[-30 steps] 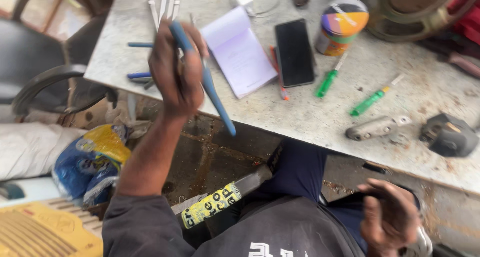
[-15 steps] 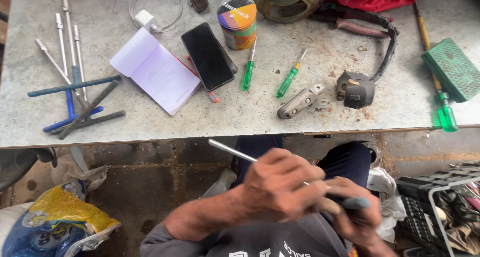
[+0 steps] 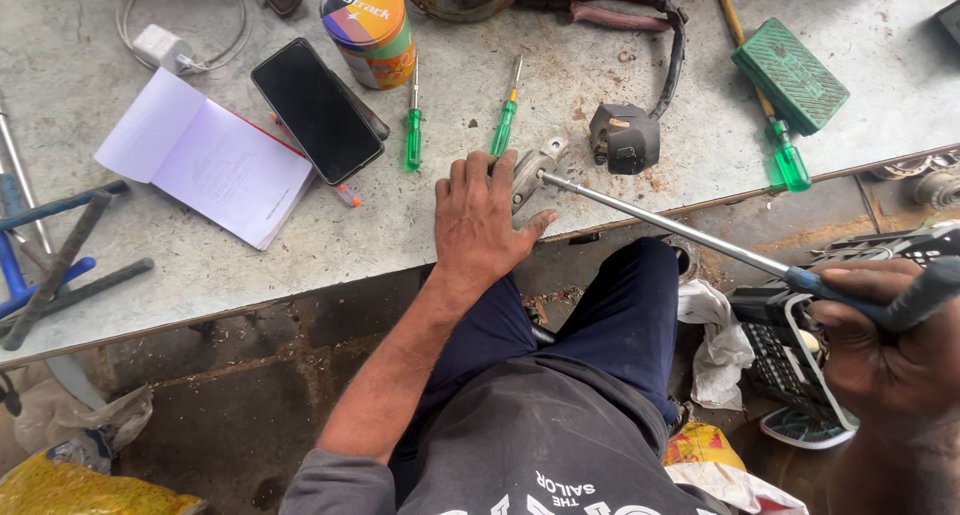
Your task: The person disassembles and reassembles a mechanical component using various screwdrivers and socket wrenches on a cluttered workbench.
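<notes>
Left hand [image 3: 485,225] flat, right hand [image 3: 885,350] fisted.

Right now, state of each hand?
Left hand: open, pressed flat on the small grey metal part at the table edge.
Right hand: closed on the long screwdriver, tip at the part.
</notes>
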